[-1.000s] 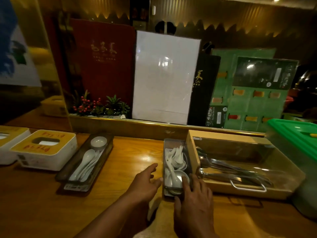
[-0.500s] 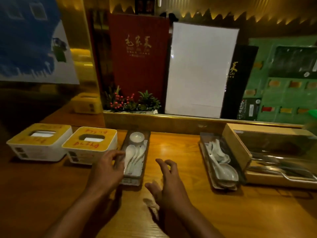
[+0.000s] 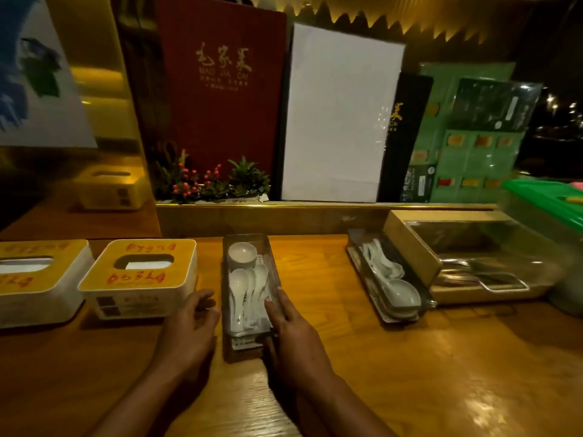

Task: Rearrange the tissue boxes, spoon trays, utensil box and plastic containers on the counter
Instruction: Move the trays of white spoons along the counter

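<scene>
A person's right hand [image 3: 291,329] is lying flat and open-fingered along the right wall of a clear oblong plastic tray of white ceramic spoons [image 3: 249,291], while the left hand [image 3: 192,320] is hovering loosely curled and empty just beside its left wall. The tray is sitting between the two hands on the wooden surface [image 3: 410,373], its long axis running straight away from the person. A yellow-topped white tissue box [image 3: 138,279] is standing just left of it, a second one [image 3: 31,282] further left. Well to the right, another spoon tray [image 3: 388,279] is resting against a wooden utensil box with a clear lid [image 3: 467,257].
</scene>
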`<state>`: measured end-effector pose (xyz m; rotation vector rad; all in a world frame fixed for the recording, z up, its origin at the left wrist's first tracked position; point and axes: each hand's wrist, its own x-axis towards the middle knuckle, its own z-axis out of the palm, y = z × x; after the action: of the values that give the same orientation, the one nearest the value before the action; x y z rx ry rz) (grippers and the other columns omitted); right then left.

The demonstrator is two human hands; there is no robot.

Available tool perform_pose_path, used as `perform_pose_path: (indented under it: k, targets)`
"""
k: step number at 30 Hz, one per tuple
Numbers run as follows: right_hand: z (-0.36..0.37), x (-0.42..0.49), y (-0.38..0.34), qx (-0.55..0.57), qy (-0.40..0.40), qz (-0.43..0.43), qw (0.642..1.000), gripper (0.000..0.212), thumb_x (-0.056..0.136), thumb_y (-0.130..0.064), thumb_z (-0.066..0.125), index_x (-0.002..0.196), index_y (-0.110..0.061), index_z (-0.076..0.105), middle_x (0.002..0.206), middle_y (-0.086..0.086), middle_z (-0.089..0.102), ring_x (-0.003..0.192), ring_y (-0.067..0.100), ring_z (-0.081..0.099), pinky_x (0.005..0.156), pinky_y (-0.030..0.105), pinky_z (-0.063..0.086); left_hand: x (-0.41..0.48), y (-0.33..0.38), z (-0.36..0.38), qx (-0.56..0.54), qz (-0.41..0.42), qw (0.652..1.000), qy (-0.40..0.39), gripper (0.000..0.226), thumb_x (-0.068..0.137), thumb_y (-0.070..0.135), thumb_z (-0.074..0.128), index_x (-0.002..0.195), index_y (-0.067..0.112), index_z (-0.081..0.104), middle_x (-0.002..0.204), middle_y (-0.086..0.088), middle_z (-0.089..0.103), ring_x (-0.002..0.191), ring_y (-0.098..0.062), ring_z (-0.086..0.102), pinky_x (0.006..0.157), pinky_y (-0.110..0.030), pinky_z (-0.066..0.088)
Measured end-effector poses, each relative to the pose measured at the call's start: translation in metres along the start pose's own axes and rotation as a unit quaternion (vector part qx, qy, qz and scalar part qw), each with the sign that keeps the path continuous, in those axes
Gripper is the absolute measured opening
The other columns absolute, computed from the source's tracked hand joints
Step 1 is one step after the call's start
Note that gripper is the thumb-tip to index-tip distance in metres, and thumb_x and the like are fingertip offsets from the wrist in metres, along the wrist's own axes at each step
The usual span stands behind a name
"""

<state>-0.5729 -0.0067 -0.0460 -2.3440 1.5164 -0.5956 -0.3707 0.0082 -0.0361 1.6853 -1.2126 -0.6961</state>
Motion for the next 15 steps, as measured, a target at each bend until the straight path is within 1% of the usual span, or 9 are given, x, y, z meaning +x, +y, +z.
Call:
perform_pose_path:
  k: [2, 3, 5, 6, 8, 10, 11, 13, 15]
  targets:
    - [-0.009, -0.005, 0.017, 0.004, 0.013, -0.001, 1.0, 0.074, 0.09, -0.03, 0.06, 0.154, -0.028, 0.025, 0.166, -0.006, 0.007, 0.139, 0.021, 0.039, 0.107, 0.032, 0.042, -0.002, 0.007, 0.016, -0.039, -0.017, 0.999, -0.033, 0.04, 0.098, 0.026, 0.063, 0.138, 0.03, 0.055, 0.124, 0.003, 0.061, 0.116, -0.019, 0.059, 0.079, -0.035, 0.055]
    - [-0.014, -0.007, 0.026, 0.007, 0.017, 0.001, 1.0, 0.074, 0.087, -0.033, 0.061, 0.153, -0.028, 0.029, 0.165, -0.007, 0.012, 0.141, 0.019, 0.036, 0.108, 0.03, 0.041, -0.005, 0.012, 0.025, -0.066, -0.024, 0.996, -0.057, 0.041, 0.097, 0.026, 0.065, 0.136, 0.033, 0.054, 0.125, 0.002, 0.062, 0.116, -0.019, 0.06, 0.08, -0.034, 0.054]
    - [-0.026, -0.011, 0.042, 0.003, 0.02, 0.006, 1.0, 0.075, 0.082, -0.041, 0.061, 0.151, -0.031, 0.035, 0.163, -0.011, 0.02, 0.141, 0.015, 0.034, 0.108, 0.029, 0.04, -0.01, 0.023, 0.043, -0.126, -0.033, 0.986, -0.107, 0.046, 0.091, 0.03, 0.071, 0.133, 0.036, 0.051, 0.127, 0.003, 0.065, 0.117, -0.017, 0.061, 0.088, -0.037, 0.055]
    - [-0.032, -0.014, 0.049, -0.011, 0.023, 0.006, 1.0, 0.074, 0.08, -0.045, 0.061, 0.149, -0.033, 0.038, 0.161, -0.013, 0.023, 0.138, 0.015, 0.036, 0.107, 0.031, 0.04, -0.013, 0.029, 0.053, -0.149, -0.036, 0.981, -0.122, 0.053, 0.086, 0.034, 0.074, 0.133, 0.035, 0.05, 0.128, 0.004, 0.064, 0.117, -0.016, 0.061, 0.091, -0.037, 0.055]
    - [-0.044, -0.019, 0.064, -0.065, 0.044, 0.0, 0.997, 0.072, 0.076, -0.05, 0.062, 0.144, -0.032, 0.046, 0.157, -0.011, 0.035, 0.13, 0.02, 0.043, 0.102, 0.035, 0.044, -0.016, 0.039, 0.071, -0.17, -0.042, 0.974, -0.143, 0.065, 0.079, 0.036, 0.077, 0.136, 0.034, 0.046, 0.128, 0.005, 0.061, 0.116, -0.014, 0.06, 0.088, -0.032, 0.055]
    - [-0.054, -0.026, 0.081, -0.12, 0.066, -0.004, 0.991, 0.07, 0.073, -0.051, 0.068, 0.138, -0.029, 0.054, 0.149, -0.006, 0.047, 0.125, 0.025, 0.047, 0.098, 0.039, 0.047, -0.019, 0.047, 0.091, -0.162, -0.03, 0.972, -0.17, 0.074, 0.081, 0.027, 0.081, 0.142, 0.033, 0.041, 0.127, 0.008, 0.058, 0.116, -0.012, 0.057, 0.083, -0.023, 0.053]
    - [-0.058, -0.028, 0.089, -0.14, 0.069, 0.0, 0.988, 0.069, 0.072, -0.051, 0.07, 0.136, -0.029, 0.055, 0.146, -0.005, 0.051, 0.127, 0.026, 0.047, 0.1, 0.042, 0.047, -0.021, 0.05, 0.101, -0.153, -0.021, 0.972, -0.18, 0.078, 0.082, 0.021, 0.081, 0.147, 0.031, 0.038, 0.129, 0.007, 0.057, 0.117, -0.012, 0.056, 0.084, -0.022, 0.053]
    - [-0.064, -0.033, 0.105, -0.183, 0.071, 0.004, 0.98, 0.069, 0.072, -0.052, 0.072, 0.135, -0.03, 0.054, 0.143, -0.003, 0.053, 0.132, 0.028, 0.043, 0.11, 0.046, 0.038, -0.023, 0.056, 0.119, -0.147, -0.013, 0.971, -0.188, 0.085, 0.084, 0.013, 0.081, 0.152, 0.029, 0.033, 0.134, 0.006, 0.054, 0.122, -0.013, 0.054, 0.093, -0.026, 0.052]
    - [-0.069, -0.036, 0.118, -0.213, 0.076, 0.007, 0.974, 0.07, 0.073, -0.052, 0.071, 0.137, -0.031, 0.051, 0.143, -0.002, 0.053, 0.137, 0.029, 0.041, 0.116, 0.049, 0.025, -0.026, 0.062, 0.133, -0.155, -0.016, 0.968, -0.197, 0.086, 0.085, 0.012, 0.08, 0.153, 0.033, 0.031, 0.136, 0.007, 0.052, 0.126, -0.013, 0.051, 0.1, -0.033, 0.05]
